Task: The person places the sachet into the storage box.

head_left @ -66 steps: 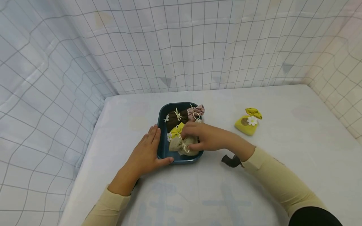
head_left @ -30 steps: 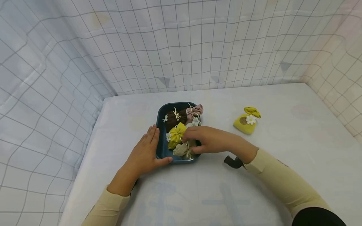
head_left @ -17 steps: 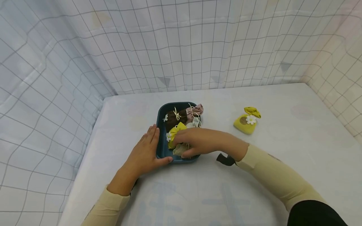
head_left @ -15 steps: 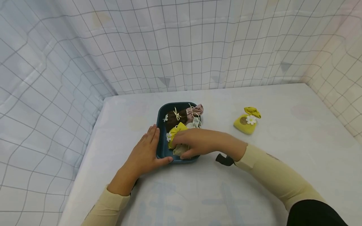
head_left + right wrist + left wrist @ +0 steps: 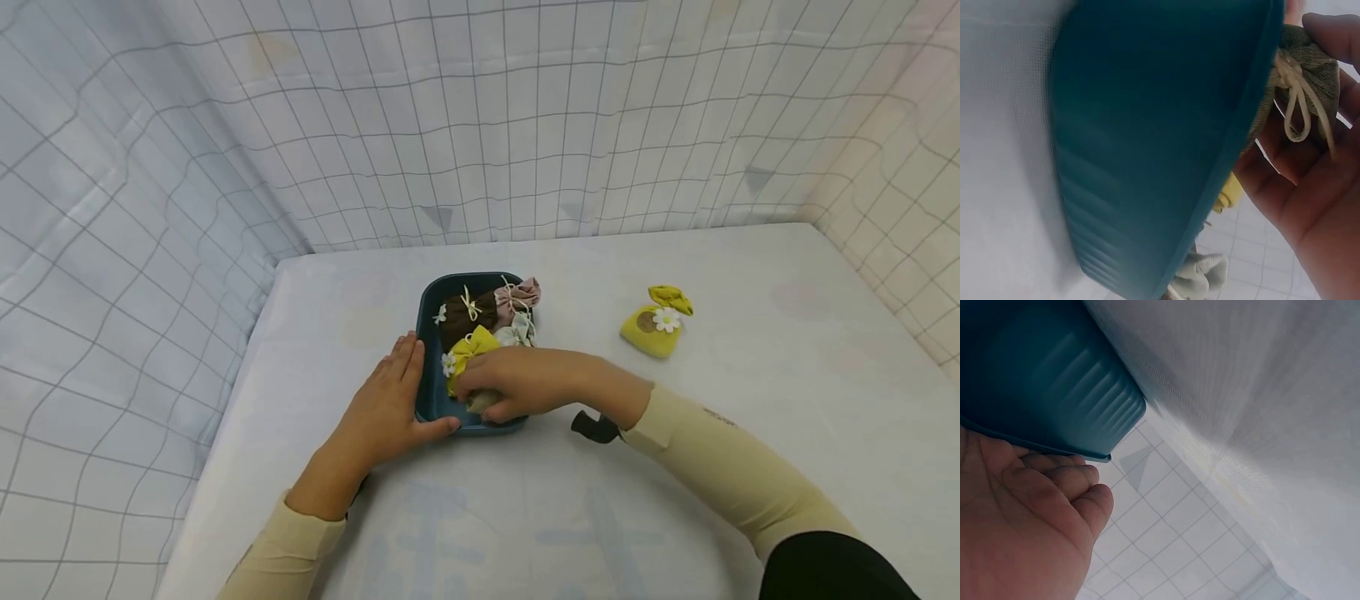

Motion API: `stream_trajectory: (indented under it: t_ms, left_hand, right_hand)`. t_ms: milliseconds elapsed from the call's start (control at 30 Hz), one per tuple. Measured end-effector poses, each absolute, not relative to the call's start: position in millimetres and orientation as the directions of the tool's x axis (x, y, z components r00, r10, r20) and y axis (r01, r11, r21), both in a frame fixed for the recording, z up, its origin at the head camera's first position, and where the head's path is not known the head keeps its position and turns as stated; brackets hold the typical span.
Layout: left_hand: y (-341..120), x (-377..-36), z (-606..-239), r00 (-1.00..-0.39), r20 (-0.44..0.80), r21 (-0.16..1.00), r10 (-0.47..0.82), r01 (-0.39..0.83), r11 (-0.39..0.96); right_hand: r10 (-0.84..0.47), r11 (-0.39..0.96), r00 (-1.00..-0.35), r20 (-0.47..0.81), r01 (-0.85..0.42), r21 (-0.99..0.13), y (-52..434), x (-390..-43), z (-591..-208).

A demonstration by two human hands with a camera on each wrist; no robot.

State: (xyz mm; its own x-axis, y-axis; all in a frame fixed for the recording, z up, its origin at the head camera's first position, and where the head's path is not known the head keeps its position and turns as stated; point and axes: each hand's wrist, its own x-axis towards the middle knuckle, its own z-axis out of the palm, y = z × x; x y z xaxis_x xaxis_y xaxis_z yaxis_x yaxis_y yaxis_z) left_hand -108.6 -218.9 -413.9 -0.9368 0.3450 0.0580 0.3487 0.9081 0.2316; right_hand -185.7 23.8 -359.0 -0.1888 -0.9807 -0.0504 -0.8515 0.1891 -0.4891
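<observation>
My left hand (image 5: 386, 408) lies along the left rim of a dark teal plastic tray (image 5: 442, 408), fingers straight and thumb at the front corner. In the left wrist view, the fingers touch the tray's edge from outside. My right hand (image 5: 528, 379) reaches over the tray's near right part and holds a grey-green drawstring pouch (image 5: 1307, 69) between thumb and fingers; its gathered top and cord show in the right wrist view. Beside the fingers lies a yellow pouch (image 5: 468, 348) with a white flower, partly covered by the hand.
Farther back in the tray are a dark brown pouch (image 5: 468, 319), a pink pouch (image 5: 517, 293) and a pale pouch (image 5: 519, 331). Another yellow pouch (image 5: 654, 327) lies on the white tablecloth to the right. A grid-patterned curtain (image 5: 525, 125) stands behind the table.
The grey-green pouch has shifted towards the tray's near right, uncovering more of the yellow pouch. My right hand then moved left over it and drew its fingers in. The left hand stays put.
</observation>
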Motion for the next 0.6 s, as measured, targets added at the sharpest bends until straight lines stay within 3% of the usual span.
stream_trajectory:
  t_ms: [367,600]
  left_hand:
    - [-218.1,-107.6,-412.2,-0.944,0.044,0.228,0.328,0.33,0.916]
    - [-217.4,-108.4,-412.4,-0.942,0.034,0.223,0.333,0.332,0.917]
  right_hand:
    - [-0.976,0.213,-0.204,-0.076,-0.82,-0.532,47.5,-191.9,-353.8]
    - [-0.975,0.199,-0.221,-0.027,-0.81,-0.552,66.3,-192.1,-360.1]
